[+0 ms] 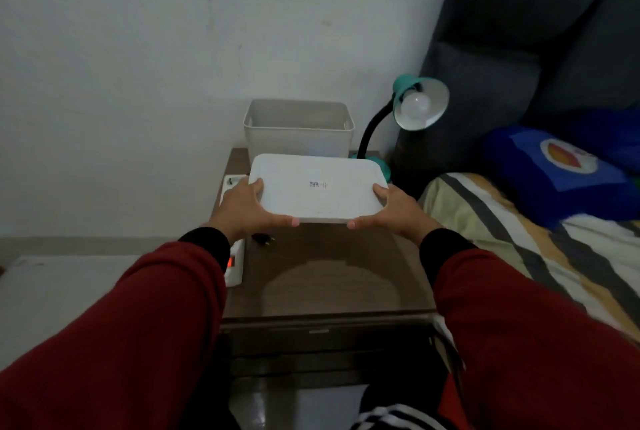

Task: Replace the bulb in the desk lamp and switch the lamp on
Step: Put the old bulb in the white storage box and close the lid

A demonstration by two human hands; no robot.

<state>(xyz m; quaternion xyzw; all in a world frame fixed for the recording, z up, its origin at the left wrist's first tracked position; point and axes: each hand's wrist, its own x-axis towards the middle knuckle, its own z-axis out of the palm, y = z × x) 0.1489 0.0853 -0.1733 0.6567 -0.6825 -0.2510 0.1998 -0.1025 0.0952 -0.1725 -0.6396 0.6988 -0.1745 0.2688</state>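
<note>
A teal desk lamp (408,83) with a black gooseneck stands at the back right of the brown bedside table (329,277). A white bulb (416,104) sits in its shade and is unlit. Both hands hold a flat white lid (317,187) level above the table: my left hand (247,208) grips its left near corner, my right hand (391,209) its right near corner. Just behind the lid stands an open beige plastic bin (298,128); its inside is hidden from here.
A white power strip (233,256) with a glowing red switch lies along the table's left edge, a black plug (262,239) beside it. A bed with a striped cover (519,239) and a blue pillow (561,166) lies on the right. A white wall stands behind.
</note>
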